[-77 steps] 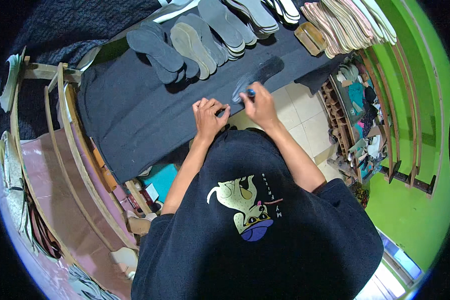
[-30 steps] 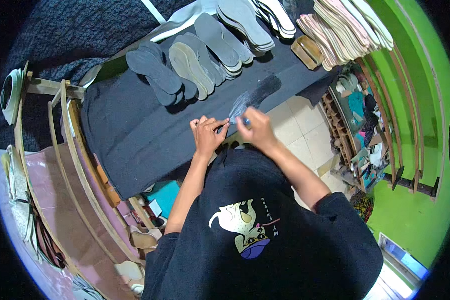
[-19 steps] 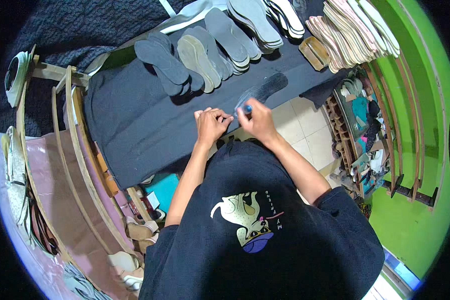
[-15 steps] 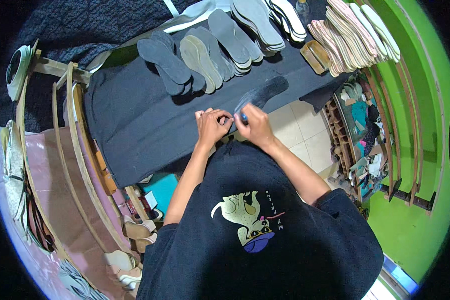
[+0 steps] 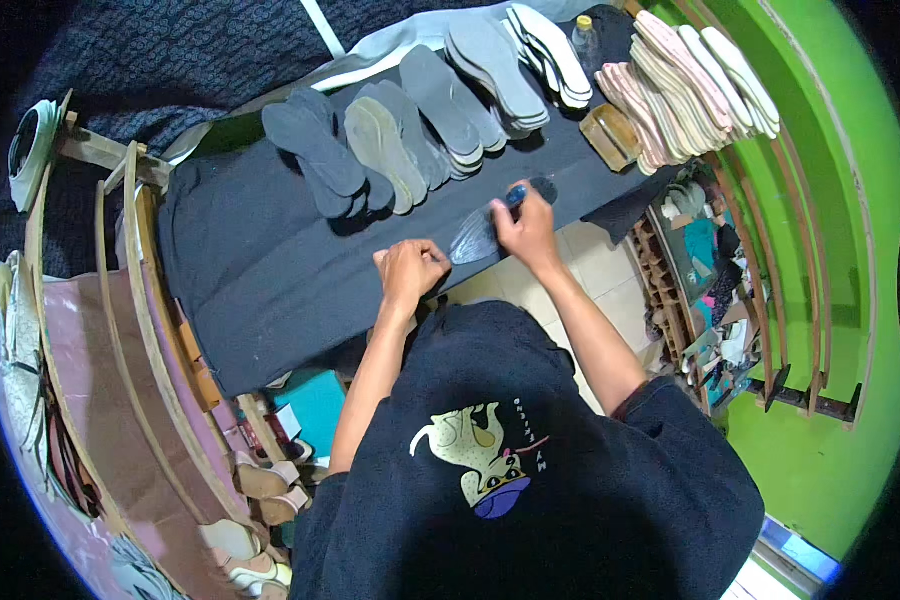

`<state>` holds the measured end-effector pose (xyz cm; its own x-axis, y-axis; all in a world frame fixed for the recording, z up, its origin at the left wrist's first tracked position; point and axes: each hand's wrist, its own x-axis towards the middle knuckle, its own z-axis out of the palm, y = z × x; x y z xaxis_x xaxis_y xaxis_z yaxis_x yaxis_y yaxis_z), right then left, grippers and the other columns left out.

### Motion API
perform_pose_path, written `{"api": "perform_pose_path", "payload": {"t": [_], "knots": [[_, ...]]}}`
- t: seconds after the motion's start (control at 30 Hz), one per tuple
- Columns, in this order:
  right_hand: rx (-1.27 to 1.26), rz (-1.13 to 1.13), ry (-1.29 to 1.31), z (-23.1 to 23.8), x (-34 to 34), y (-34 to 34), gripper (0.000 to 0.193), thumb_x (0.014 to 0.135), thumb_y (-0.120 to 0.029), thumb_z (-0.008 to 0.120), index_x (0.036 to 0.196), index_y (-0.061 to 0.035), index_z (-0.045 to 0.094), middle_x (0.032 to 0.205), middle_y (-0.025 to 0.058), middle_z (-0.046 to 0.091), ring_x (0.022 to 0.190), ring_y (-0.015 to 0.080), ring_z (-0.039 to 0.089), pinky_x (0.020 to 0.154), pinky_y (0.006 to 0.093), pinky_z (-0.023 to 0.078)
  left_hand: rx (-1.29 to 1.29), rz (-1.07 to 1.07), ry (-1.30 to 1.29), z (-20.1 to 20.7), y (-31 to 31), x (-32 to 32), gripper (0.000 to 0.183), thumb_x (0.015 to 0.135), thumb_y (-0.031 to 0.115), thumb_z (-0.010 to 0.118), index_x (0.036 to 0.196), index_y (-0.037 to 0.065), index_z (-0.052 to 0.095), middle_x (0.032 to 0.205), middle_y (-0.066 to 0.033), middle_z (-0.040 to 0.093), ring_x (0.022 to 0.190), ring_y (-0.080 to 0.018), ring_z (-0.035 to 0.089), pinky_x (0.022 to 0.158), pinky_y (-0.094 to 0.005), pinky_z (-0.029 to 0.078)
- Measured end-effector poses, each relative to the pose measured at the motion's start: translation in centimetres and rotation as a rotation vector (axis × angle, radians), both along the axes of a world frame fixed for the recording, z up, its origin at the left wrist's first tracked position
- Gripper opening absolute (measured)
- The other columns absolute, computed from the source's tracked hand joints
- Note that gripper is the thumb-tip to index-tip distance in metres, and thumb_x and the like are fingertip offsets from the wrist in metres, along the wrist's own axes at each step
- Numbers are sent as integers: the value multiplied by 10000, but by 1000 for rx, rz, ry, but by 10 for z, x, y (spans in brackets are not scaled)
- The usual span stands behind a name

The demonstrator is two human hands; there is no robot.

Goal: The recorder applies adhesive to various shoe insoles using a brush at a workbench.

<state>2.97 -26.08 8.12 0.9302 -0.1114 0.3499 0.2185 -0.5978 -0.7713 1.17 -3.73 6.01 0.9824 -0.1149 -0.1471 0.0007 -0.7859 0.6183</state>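
A dark insole [image 5: 473, 240] with whitish streaks lies near the front edge of the black cloth-covered table. My left hand [image 5: 412, 272] has its fingers curled, thumb and forefinger pinched at the insole's near-left end. In my closed right hand [image 5: 528, 230], over the middle of the insole, is a blue-handled tool [image 5: 516, 194]; its working end is hidden under the hand. The insole's far end shows dark beyond that hand.
Stacked grey insoles [image 5: 315, 150] and white ones [image 5: 555, 55] line the table's back. At the right stand pinkish insole stacks [image 5: 670, 95], an amber tray [image 5: 611, 138] and a yellow-capped bottle [image 5: 583, 35]. Wooden racks [image 5: 160, 290] flank the left; a shelf of scraps [image 5: 705, 270] stands right.
My right hand has moved up and to the right along the insole, away from my left hand. The left hand stays at the near end, slightly lower in view.
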Motion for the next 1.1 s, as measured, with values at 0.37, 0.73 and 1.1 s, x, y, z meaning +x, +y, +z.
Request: {"api": "perform_pose_path", "payload": {"t": [0.37, 0.73, 1.1], "knots": [[-330, 397, -238, -10, -34, 37, 259, 699, -15, 657, 946, -59, 592, 926, 137, 606, 880, 361, 624, 777, 468, 533, 15, 107, -200, -23, -7, -6, 129, 728, 282, 811, 725, 154, 793, 712, -40, 714, 864, -264, 645, 924, -426, 370], [-136, -154, -125, -6, 18, -108, 220, 920, -108, 751, 923, 0, 559, 849, 191, 605, 772, 434, 610, 679, 473, 490, 113, 118, 161, 3, -19, 12, 197, 664, 323, 831, 734, 141, 801, 788, -104, 775, 855, -320, 737, 899, -426, 435], [-95, 214, -131, -9, -1, -55, 158, 876, -72, 747, 910, -21, 602, 824, 168, 621, 755, 382, 634, 678, 450, 513, 186, 146, 302, 15, -19, 17, 203, 682, 314, 845, 771, 134, 811, 867, -128, 798, 881, -331, 755, 911, -456, 478]]}}
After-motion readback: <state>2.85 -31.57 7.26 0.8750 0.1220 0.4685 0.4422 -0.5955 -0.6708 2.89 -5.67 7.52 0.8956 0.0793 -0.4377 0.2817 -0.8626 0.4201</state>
